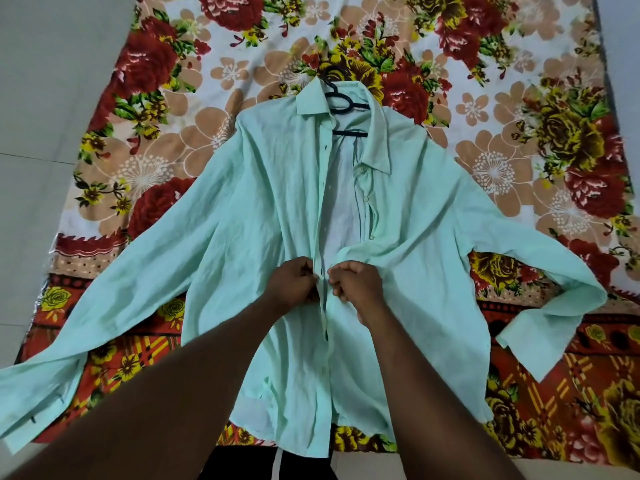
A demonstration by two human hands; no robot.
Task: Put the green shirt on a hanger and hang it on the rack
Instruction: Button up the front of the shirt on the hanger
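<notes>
floor (34,98): pale and smooth, showing to the left of the green shirt and beyond the cloth under it.
floral sheet (519,150): spread flat beneath the green shirt, printed with red, yellow and tan flowers and reaching past it on every side.
green shirt (259,202): lies front up on the sheet, its long axis running straight away from the person, collar at the far end and hem nearest. The sleeves are spread out to both sides. The front gapes open above the hands and lies closed below them.
hanger (341,98): dark, with its hook poking out of the shirt's open neck and its bar partly hidden under the collar.
left hand (292,284): at mid-front, its grip pinched on the shirt's left front edge.
right hand (356,285): just beside it, its grip pinched on the opposite front edge.
</notes>
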